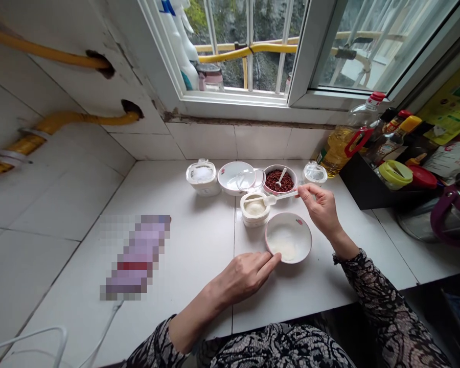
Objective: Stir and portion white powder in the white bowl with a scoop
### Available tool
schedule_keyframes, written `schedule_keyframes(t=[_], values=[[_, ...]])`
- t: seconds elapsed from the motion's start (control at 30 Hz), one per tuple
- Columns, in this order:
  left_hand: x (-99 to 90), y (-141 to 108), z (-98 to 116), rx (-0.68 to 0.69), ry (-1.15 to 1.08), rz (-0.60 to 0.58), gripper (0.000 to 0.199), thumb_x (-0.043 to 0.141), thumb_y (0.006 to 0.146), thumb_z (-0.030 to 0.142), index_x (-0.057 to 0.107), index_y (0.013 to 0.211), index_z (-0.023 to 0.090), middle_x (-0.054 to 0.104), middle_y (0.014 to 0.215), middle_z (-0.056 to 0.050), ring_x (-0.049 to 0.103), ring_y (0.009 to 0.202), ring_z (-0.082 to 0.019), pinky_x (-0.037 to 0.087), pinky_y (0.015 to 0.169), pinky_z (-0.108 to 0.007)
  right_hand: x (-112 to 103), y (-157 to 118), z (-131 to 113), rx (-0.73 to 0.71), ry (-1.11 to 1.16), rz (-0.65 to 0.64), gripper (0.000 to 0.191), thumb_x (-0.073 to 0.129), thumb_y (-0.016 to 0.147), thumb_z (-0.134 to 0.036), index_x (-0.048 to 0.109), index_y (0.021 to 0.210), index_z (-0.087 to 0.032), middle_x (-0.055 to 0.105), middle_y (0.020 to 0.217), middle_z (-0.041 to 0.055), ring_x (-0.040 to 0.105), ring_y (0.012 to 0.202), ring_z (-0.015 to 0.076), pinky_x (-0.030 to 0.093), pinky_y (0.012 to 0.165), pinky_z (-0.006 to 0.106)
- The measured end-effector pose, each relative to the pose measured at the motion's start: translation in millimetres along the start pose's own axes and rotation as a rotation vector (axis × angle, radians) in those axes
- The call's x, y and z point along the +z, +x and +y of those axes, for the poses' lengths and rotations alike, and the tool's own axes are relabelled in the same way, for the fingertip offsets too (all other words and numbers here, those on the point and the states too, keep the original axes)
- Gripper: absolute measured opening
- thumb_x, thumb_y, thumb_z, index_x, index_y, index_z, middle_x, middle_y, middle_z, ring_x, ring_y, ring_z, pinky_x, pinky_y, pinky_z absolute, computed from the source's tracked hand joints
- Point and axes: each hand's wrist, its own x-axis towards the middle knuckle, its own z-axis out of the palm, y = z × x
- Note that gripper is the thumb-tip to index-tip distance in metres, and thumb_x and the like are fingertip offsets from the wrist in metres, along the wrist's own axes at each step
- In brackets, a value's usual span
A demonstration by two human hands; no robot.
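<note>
Far left, a white cable (111, 322) runs from a blurred purple item (138, 250) towards the near side; a sleeve catching it could drag that item. Counter surface (191, 240) shows between the item and the bowls, giving the left arm its widest room. The near edge runs just in front of the torso.

At back left, a lidded white jar (203, 181) stands beside a floral bowl (230, 171). The left hand (245, 276) has its fingers closed on the near-left rim of a white bowl (301, 240) holding some pale powder. Uneven finger pressure on that rim could tilt the bowl and shift its contents.

The open jar of pale powder (255, 220) sits just beyond, close to the bowl. The right hand (321, 208) pinches a white plastic spoon (279, 198) by its handle end, the scoop by the jar's right rim; whether it is loaded cannot be told. A wrist turn or a knock on that rim could scatter powder, in my judgement. The bowl of dark-red beans (279, 180) lies close behind the spoon, so stray powder could land there.

To the right, a small clear-lidded jar (315, 176), the oil bottle (331, 148) and a black condiment caddy (354, 179) restrict rearward elbow or hand movement. Counter surface shows nearer the right forearm.
</note>
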Motion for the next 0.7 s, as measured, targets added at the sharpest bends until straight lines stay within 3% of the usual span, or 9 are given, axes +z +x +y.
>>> schedule_keyframes(t=[0.07,0.17,0.23,0.3,0.5,0.7], values=[[-0.3,1,0,0.002,0.01,0.009,0.028,0.033,0.099,0.006,0.051,0.12,0.007,0.061,0.075,-0.002,0.056,0.059,-0.014,0.047,0.049,-0.025,8,3,-9,-0.236,-0.138,0.101,0.028,0.053,0.096,-0.034,0.064,0.074,-0.021,0.072,0.081,0.0041,0.066,0.084,0.0198,0.048,0.084,0.036],[-0.5,2,0,0.002,0.026,0.015,0.027,0.034,0.1,0.007,0.052,0.119,0.006,0.06,0.075,-0.002,0.055,0.059,-0.014,0.046,0.048,-0.026,20,0,-15,-0.565,-0.366,0.107,0.017,0.055,0.095,-0.023,0.063,0.08,-0.022,0.073,0.083,0.0019,0.068,0.09,0.0196,0.041,0.099,0.042],[-0.6,2,1,0.002,0.028,0.011,0.026,0.034,0.1,0.007,0.052,0.118,0.006,0.06,0.074,-0.002,0.056,0.059,-0.014,0.046,0.049,-0.025,23,-3,-17,-0.698,-0.46,0.074,0.014,0.056,0.093,-0.019,0.062,0.082,-0.023,0.073,0.082,0.0001,0.069,0.092,0.0189,0.038,0.104,0.043],[-0.7,2,1,0.002,0.032,0.003,0.027,0.033,0.1,0.008,0.053,0.118,0.006,0.061,0.074,-0.002,0.056,0.058,-0.013,0.046,0.05,-0.024,22,-6,-17,-0.739,-0.486,0.085,0.012,0.056,0.093,-0.017,0.062,0.083,-0.023,0.074,0.083,-0.0001,0.069,0.094,0.0188,0.037,0.104,0.042],[0.4,1,1,-0.003,0.029,-0.005,0.027,0.033,0.1,0.007,0.052,0.119,0.006,0.059,0.073,-0.002,0.055,0.057,-0.013,0.045,0.049,-0.025,10,-8,-15,-0.527,-0.323,0.141,0.016,0.055,0.094,-0.018,0.061,0.08,-0.023,0.072,0.081,0.0013,0.069,0.087,0.0196,0.042,0.1,0.046],[0.6,0,0,-0.009,0.034,-0.008,0.027,0.032,0.101,0.009,0.051,0.119,0.008,0.061,0.074,-0.002,0.056,0.058,-0.012,0.046,0.05,-0.024,-5,-22,1,-0.204,-0.146,0.039,0.024,0.054,0.095,-0.025,0.062,0.073,-0.022,0.072,0.084,0.0043,0.067,0.086,0.0206,0.05,0.084,0.04]])
